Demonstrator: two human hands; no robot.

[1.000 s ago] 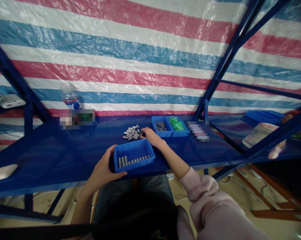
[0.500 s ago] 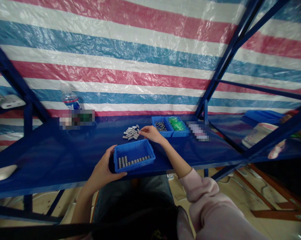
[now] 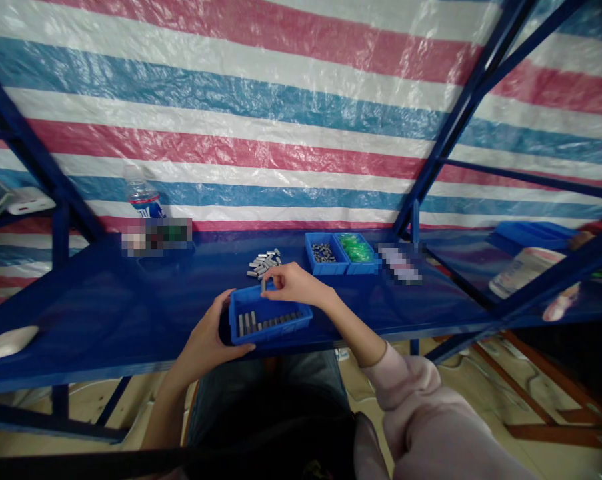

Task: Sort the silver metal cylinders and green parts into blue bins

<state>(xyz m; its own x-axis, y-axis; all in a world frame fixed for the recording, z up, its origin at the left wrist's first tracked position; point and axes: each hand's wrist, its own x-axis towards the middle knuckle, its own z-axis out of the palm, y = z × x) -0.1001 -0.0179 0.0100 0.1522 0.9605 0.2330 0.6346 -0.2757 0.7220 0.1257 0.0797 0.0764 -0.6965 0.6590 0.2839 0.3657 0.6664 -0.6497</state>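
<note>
A blue tray (image 3: pixel 281 329) lies near the table's front edge, with metal cylinders (image 3: pixel 247 324) standing in a row along its near side. My left hand (image 3: pixel 215 333) grips the tray's left end, thumb along the front. Over the tray's back part, my right hand (image 3: pixel 291 285) pinches one metal cylinder (image 3: pixel 263 286) between thumb and fingers. Just behind the tray is a loose pile of similar cylinders (image 3: pixel 261 262), close to my right fingertips.
Right of the pile stand a blue bin of small metal parts (image 3: pixel 325 269) and one of green pieces (image 3: pixel 361 268). A bottle (image 3: pixel 145 200) is at the back left, a white object (image 3: pixel 9 343) at the far left. Another person's hand (image 3: pixel 581 240) shows far right.
My right hand has moved from the pile toward me and left, over the tray, with a cylinder now visible in its pinch. My left hand still holds the tray.
</note>
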